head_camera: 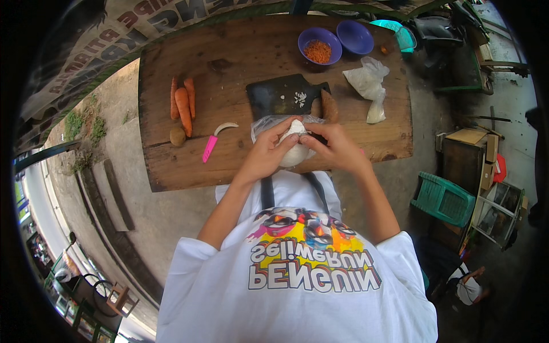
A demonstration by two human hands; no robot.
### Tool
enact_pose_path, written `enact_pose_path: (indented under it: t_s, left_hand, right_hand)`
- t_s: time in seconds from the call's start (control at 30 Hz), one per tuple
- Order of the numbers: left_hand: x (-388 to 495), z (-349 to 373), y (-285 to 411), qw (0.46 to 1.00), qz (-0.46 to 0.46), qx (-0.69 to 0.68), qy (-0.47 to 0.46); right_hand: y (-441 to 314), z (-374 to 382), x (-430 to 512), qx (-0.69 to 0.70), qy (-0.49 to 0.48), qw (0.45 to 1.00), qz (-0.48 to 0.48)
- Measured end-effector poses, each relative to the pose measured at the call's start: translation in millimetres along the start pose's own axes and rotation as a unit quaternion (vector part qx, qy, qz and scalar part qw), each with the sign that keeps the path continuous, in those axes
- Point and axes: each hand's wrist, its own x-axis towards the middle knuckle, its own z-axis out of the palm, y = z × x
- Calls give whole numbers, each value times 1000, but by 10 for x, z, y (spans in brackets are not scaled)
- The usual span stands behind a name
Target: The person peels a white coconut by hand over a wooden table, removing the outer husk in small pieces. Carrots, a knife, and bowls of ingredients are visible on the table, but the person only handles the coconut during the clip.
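Observation:
Both hands are close together at the near edge of the wooden table, on a clear plastic bag (296,157) full of something white, likely a powder. My left hand (276,143) grips the left side of the bag's gathered top. My right hand (328,143) pinches the right side, its thumb near the left thumb. A white peak rises between the fingers. Loose clear plastic (263,123) spreads behind the left hand. Just beyond lies a black cutting board (270,96) with small white pieces (300,99) on it. A brownish-orange root vegetable (329,107) touches the board's right side.
Carrots (183,107), a round brown potato (177,136) and a pink-handled curved blade (210,148) lie at left on the table (214,98). A purple bowl (303,39) holds shredded carrot (318,51), beside another purple bowl (355,37). A second bag (366,81) of white contents lies at right.

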Motion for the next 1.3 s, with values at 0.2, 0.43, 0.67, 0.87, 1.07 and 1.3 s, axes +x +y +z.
enact_pose_path:
  t_s: [0.2,0.43,0.67,0.87,1.07,1.3]
  left_hand:
    - [19,11,39,1000,9,16,7]
    - [39,6,84,999,2,-34,-33]
    - [7,-36,90,999,-23,11,-20]
    - [-9,-6,90,999,-23,17,-21]
    - [-21,25,70,999,-8,17,-30]
    - [-10,60,43,999,-13,-10,-34]
  right_hand:
    - [97,185,-46,-26,108,993,-38]
    - [146,292,-22,126,147,981,20]
    - [60,17,-98,129,11,990,55]
    - [-16,-94,-60,115,-46,991,51]
    - [-22,-198,-4,124,-113,984,52]
    - [-23,-290,23,151,-152,975,63]
